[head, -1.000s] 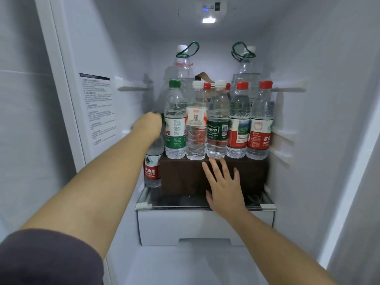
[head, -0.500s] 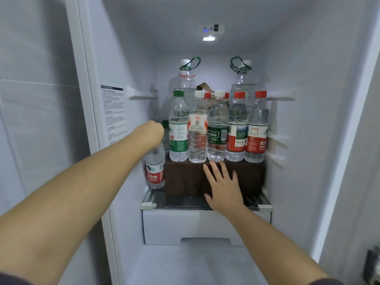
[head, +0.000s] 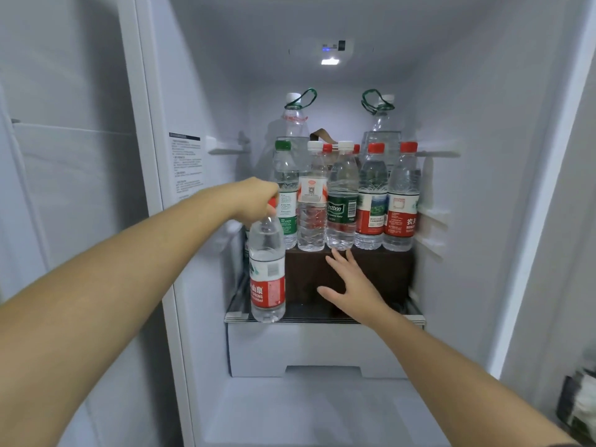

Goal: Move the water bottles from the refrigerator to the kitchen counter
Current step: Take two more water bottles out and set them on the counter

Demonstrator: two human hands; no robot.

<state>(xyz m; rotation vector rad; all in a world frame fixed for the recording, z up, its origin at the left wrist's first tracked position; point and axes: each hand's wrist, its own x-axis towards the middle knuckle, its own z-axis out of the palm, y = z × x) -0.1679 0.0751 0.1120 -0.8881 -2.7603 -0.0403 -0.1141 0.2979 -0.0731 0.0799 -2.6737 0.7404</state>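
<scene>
My left hand (head: 256, 200) grips the red cap of a clear water bottle with a red label (head: 267, 269), which hangs upright in front of the refrigerator's glass shelf (head: 416, 317). My right hand (head: 353, 287) is spread open against the front of a dark brown box (head: 387, 272). On that box stands a row of several water bottles: a green-capped one (head: 285, 175), a white-capped one (head: 312, 204), a green-labelled one (head: 342, 204) and two red-capped ones (head: 372, 201) (head: 401, 201). Two large bottles with green handles (head: 295, 114) (head: 382, 114) stand behind.
The refrigerator's white left wall carries a printed sticker (head: 187, 166). A white drawer (head: 316, 350) sits under the glass shelf. The right door edge (head: 541, 221) frames the opening. A dark object (head: 580, 401) shows at the lower right.
My left hand has pulled the red-labelled bottle out from beside the box, toward me and forward of the shelf edge. My right hand stayed on the box front. The view has backed away.
</scene>
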